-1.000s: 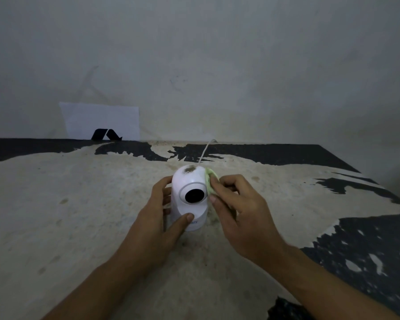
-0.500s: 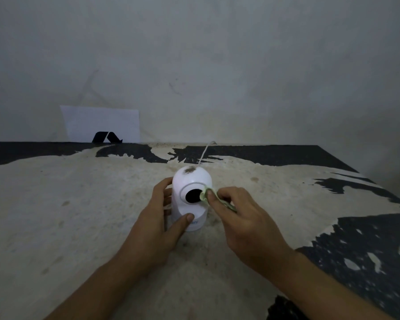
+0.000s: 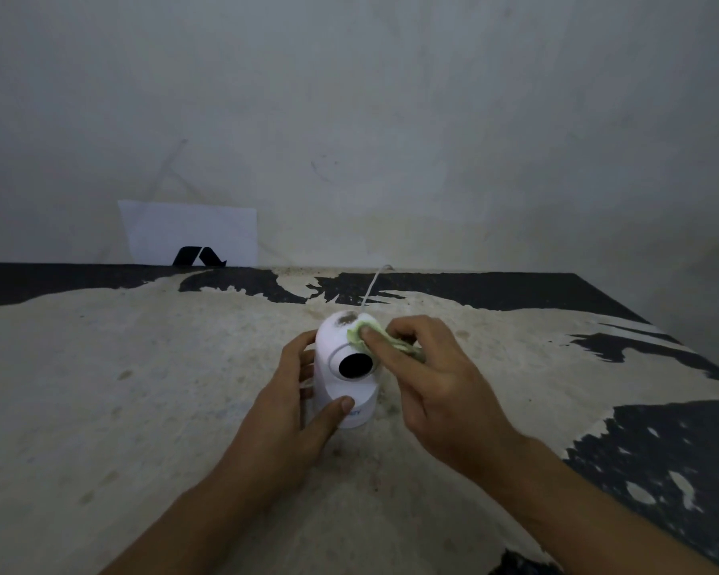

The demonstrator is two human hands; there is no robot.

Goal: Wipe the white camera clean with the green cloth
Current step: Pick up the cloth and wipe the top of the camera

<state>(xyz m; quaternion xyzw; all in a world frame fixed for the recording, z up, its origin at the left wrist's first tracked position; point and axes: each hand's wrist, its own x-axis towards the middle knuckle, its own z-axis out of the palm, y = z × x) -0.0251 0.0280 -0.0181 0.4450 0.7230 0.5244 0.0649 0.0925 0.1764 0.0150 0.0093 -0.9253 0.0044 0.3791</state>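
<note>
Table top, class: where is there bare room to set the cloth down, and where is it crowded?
Free: the wide pale stretch of table left of the left hand, and the patch right of the right hand. Crowded: the middle, where both hands close around the camera and cloth, with its cable behind.

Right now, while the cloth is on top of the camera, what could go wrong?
1. The dark smudge on the white camera lies just beside the green cloth; a sideways pass might smear it toward the black lens.
2. The right hand presses high on the dome, while the left hand steadies only the base; a firm push could tilt it.
3. The thin white cable behind could be tugged.
</note>
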